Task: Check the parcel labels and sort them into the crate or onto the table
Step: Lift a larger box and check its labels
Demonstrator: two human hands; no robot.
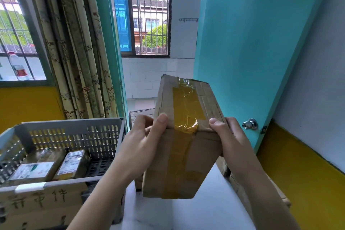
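While both hands hold it above the white table [214, 211], the cardboard parcel [183, 136] sits at the centre of the view, tilted so that its far end rises toward the window [149, 15]. The left hand [145, 140] grips the parcel's left edge, with the thumb laid over the upper face and the fingers curled behind the box. The right hand [231, 136] grips the parcel's right edge in the same manner, thumb on top beside the tape. A strip of yellow-brown tape [186, 106] runs lengthwise along the parcel's upper face and continues, crumpled at the fold, down the near face. No label is readable on the faces turned to the camera; faint print on the right part of the upper face may be a worn label.

Left of the parcel stands the grey perforated crate [74, 129], which rests on a cardboard box with handwritten characters [41, 200]. Inside the crate lie two labelled parcels [56, 166] side by side, each with a white label facing up. Behind the parcel, partly hidden by it, is another cardboard box [140, 115]. Right of the parcel, more cardboard boxes [242, 188] lie along the table's edge, below the right forearm. Beyond the parcel on the right is a turquoise door [252, 43] with a metal knob [250, 123]. A floral curtain [78, 52] hangs behind the crate.
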